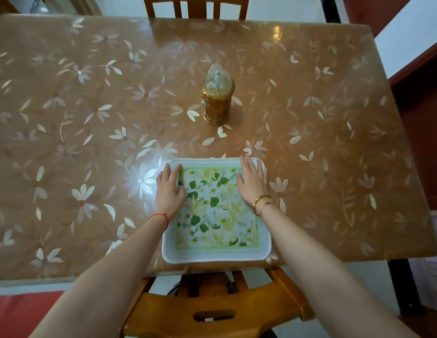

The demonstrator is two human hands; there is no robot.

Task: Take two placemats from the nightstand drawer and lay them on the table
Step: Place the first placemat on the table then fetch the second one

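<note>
A white placemat (216,213) with a green leaf print lies flat at the near edge of the table (90,142). My left hand (169,189) rests palm down on its far left corner, fingers spread. Flat on the far right part of the mat lies my right hand (252,181), also with fingers apart. Neither hand grips the mat. Only one mat shows; whether another lies under it I cannot tell.
A gold lantern (217,98) stands upright in the middle of the table, beyond the mat. A wooden chair (212,308) sits tucked under the near edge, and another chair (195,7) stands at the far side. The table's cover is brown with pale flowers.
</note>
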